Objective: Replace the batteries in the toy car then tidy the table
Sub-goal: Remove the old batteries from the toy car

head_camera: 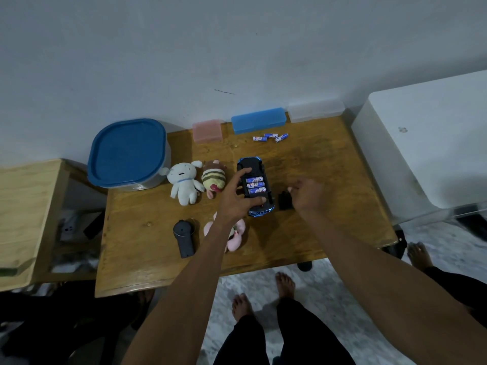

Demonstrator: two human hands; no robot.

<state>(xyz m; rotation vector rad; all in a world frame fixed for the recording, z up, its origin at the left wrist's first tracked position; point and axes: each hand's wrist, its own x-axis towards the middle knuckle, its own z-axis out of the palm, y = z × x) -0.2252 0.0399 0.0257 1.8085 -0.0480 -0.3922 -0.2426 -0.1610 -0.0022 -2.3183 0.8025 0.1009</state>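
The blue and black toy car (253, 167) lies upside down in the middle of the wooden table (316, 180). Its open compartment shows three blue batteries (255, 185). My left hand (237, 196) grips the car from the left, fingers and thumb curled round its body. My right hand (307, 196) hovers just right of the car with loosely curled fingers, holding nothing, right above the black battery cover (285, 201) on the table. Several loose batteries (271, 137) lie near the back of the table.
A big container with a blue lid (127, 154) stands at the back left. Pink (207, 131), blue (258, 120) and clear (315, 110) boxes line the wall. A white plush (182, 183), a striped plush (213, 178), a pink plush (237, 237) and a black remote (184, 237) lie left of the car.
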